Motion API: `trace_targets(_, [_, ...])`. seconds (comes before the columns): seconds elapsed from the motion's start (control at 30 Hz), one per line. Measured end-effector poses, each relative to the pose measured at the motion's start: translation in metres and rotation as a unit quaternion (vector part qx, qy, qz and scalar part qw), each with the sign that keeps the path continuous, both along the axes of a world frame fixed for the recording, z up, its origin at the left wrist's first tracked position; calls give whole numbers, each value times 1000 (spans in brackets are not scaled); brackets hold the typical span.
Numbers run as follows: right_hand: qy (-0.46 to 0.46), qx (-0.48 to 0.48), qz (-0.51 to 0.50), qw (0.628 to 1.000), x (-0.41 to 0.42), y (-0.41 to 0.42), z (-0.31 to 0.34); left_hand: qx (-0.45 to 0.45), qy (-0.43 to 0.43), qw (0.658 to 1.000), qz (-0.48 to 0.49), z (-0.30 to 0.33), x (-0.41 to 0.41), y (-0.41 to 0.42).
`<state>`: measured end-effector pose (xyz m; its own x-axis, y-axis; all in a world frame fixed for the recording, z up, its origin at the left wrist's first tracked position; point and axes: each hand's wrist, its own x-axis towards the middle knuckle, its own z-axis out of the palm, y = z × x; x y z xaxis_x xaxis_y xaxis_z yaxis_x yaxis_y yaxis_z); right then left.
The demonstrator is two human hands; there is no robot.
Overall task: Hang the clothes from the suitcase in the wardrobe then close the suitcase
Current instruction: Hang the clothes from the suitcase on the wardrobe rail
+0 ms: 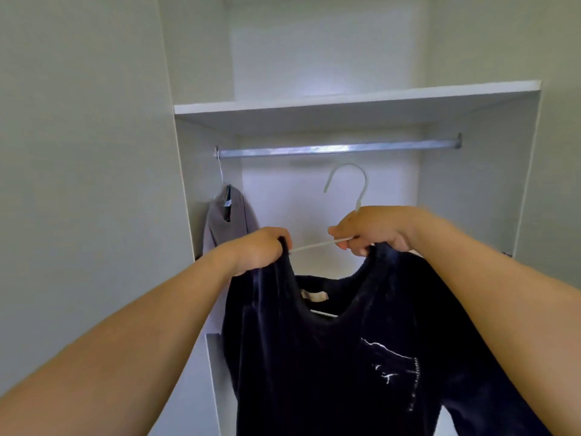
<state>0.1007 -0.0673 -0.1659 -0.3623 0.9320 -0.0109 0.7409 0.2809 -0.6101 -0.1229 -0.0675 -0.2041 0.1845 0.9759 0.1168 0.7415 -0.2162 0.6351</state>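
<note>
1. One grey garment (224,220) already hangs on a thin white hanger at the far left end of the silver metal wardrobe rail (338,148), so part of the hanging is done.
2. A second piece, a dark navy velvety top (330,357), is held up in front of the open white wardrobe (355,100), below the rail and not yet on it.
3. It is being fitted onto a white plastic hanger (347,184), whose hook stands clear under the rail.
4. Left hand (261,248): its grip is closed around the top's shoulder fabric.
5. Right hand (369,231): its grip pinches the hanger's arm together with the neckline.
6. Left to do, by my judgement: seat the top, hook it on the rail, then see to the suitcase, which is out of view.
</note>
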Motion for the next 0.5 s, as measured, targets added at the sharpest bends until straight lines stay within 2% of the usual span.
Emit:
trace_targets(0.07, [0,-33,5,999,5,9,13,-10,53,998,-19,25,3,13])
trace_targets(0.17, [20,-103,26,994,7,11,49,8,56,998,-22,73,4,29])
trace_targets(0.3, [131,-172,20,976,9,6,104,78,106,991,4,124,-5,45])
trace_targets(0.4, [165,-181,26,969,15,5,142,74,71,995,18,158,-14,56])
trace_targets(0.5, [157,-176,0,972,13,9,163,45,53,998,2,183,-15,65])
